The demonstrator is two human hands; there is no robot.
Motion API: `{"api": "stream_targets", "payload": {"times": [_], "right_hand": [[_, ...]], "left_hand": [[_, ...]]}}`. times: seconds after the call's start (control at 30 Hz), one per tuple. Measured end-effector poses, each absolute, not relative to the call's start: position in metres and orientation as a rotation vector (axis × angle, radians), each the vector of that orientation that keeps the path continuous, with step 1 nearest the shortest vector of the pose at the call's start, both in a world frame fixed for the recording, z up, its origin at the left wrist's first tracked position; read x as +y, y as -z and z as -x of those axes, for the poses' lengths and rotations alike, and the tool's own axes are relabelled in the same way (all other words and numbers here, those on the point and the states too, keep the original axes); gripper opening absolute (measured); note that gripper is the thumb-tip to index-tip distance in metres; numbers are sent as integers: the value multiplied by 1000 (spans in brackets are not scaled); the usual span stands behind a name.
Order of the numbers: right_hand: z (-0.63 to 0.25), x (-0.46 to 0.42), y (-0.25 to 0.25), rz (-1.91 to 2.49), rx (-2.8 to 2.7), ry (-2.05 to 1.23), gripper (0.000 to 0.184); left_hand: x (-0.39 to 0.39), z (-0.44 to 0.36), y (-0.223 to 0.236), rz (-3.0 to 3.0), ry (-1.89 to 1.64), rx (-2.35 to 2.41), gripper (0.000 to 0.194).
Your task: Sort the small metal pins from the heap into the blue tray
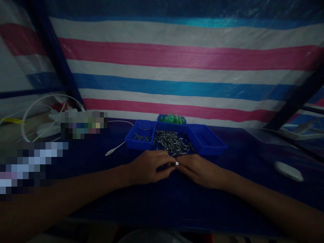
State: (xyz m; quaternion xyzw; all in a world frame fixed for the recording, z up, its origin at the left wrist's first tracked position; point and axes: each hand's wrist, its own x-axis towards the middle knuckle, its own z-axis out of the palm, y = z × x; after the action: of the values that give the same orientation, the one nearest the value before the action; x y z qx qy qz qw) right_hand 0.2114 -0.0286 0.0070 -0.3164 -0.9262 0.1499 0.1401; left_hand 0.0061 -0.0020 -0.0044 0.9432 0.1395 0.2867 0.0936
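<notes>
My left hand and my right hand meet fingertip to fingertip above the near part of the table. Between their pinched fingers shows the bright round head of a screw, with a cross-shaped recess facing me. Its shank is hidden by the fingers. Both hands are closed, thumbs and forefingers touching around the screw. Just beyond them lies a heap of loose metal screws. A blue tray left of the heap contains several more screws.
Behind the heap, another blue tray holds green plastic pieces. A third blue tray stands right of it. A white cable lies at left, a white rounded object at right. Striped sheeting hangs behind the table.
</notes>
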Motion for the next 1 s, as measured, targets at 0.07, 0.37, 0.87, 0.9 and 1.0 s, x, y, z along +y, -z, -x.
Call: {"api": "stream_targets", "payload": {"times": [0.07,0.37,0.87,0.9,1.0], "right_hand": [[-211,-28,-8,915,-2671,-458,27],[-211,-28,-5,955,-2698,-322,23],[-213,-29,-6,819,-2706,-11,31],[-212,-30,-6,811,-2715,-1,31],[-212,-31,-6,816,-2723,12,30]], "left_hand": [[-1,-6,5,-2827,-846,404,20],[-4,-6,2,-2866,-832,486,18],[-1,-7,4,-2881,-571,560,7],[-1,-7,4,-2886,-546,545,7],[-3,-7,3,-2900,-522,551,7]]}}
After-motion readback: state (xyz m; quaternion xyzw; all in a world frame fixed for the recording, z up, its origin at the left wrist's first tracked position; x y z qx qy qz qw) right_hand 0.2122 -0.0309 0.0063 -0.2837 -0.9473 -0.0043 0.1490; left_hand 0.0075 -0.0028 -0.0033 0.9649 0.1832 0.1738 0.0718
